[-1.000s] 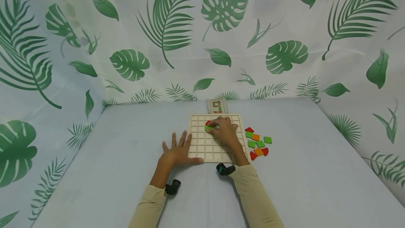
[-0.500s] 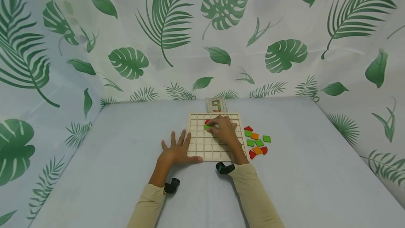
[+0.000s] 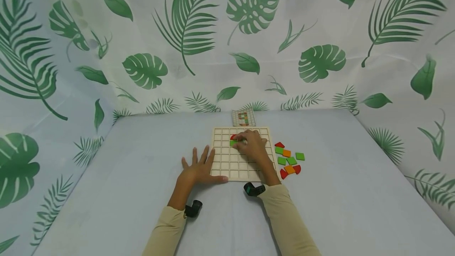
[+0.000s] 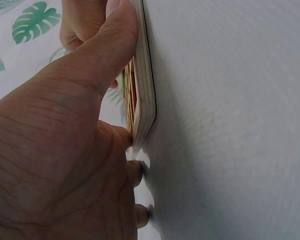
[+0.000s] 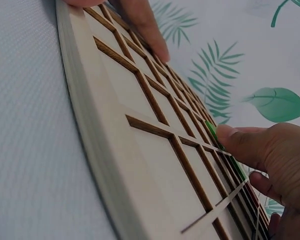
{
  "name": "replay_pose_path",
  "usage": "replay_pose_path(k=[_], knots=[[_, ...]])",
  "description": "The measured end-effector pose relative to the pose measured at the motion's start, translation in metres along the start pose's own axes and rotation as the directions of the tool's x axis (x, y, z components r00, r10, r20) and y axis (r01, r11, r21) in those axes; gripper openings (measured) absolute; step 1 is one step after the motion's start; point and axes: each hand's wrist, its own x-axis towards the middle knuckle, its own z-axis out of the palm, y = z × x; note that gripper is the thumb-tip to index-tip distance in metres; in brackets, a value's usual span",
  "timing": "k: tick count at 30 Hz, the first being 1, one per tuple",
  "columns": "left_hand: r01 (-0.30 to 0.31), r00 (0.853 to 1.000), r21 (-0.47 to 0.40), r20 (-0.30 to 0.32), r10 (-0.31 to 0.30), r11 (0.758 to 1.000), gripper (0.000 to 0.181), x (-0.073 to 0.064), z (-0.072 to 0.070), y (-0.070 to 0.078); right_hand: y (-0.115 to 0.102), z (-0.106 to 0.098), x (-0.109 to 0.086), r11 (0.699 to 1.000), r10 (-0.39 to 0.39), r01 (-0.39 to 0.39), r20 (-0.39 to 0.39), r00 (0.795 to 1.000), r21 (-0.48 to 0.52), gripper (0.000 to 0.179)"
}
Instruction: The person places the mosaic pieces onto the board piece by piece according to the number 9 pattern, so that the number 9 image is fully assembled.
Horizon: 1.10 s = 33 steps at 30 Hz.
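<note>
A square wooden grid board (image 3: 234, 166) lies on the table. In its upper part sit a red curved tile (image 3: 233, 137) and, just below it, a green tile (image 3: 232, 144). My right hand (image 3: 254, 146) reaches over the board, thumb and index finger pinching at the green tile; the palm hides the cells beneath. In the right wrist view green (image 5: 211, 129) shows right at the thumb tip. My left hand (image 3: 196, 172) is spread flat at the board's left edge, its thumb along the near edge, as the left wrist view also shows at the board's corner (image 4: 146, 112).
Right of the board lie several loose tiles: green (image 3: 300, 156), orange (image 3: 286, 153) and red (image 3: 279, 145) ones. Behind the board is a pattern card (image 3: 235, 118) with a coloured grid figure. A leaf-printed cloth (image 3: 209, 78) rises along the table's far edge.
Both hands keep nearly the same place and pose, the right one staying at the green tile. The whole head view has shifted slightly.
</note>
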Motion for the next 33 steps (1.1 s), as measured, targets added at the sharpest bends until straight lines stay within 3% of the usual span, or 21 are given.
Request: replay_pose_path(k=[7, 14, 22, 33], knots=[[0.006, 1.000, 0.007, -0.011, -0.006, 1.000, 0.119, 0.007, 0.008, -0.005, -0.001, -0.004, -0.001, 0.999, 0.009, -0.009, -0.005, 1.000, 0.034, 0.022], [0.010, 1.000, -0.002, 0.008, -0.010, 1.000, 0.113, -0.002, -0.001, 0.002, -0.001, -0.008, -0.002, 0.998, 0.007, -0.008, 0.007, 1.000, 0.067, 0.021], [0.011, 1.000, 0.003, 0.006, -0.011, 1.000, 0.114, -0.002, 0.000, 0.001, 0.006, -0.011, 0.000, 0.984, -0.101, 0.102, -0.018, 0.995, 0.148, 0.023], [0.010, 1.000, 0.018, -0.011, -0.010, 1.000, 0.112, 0.000, 0.002, 0.001, 0.011, -0.027, -0.005, 0.995, -0.059, 0.060, -0.012, 0.998, 0.074, 0.023]])
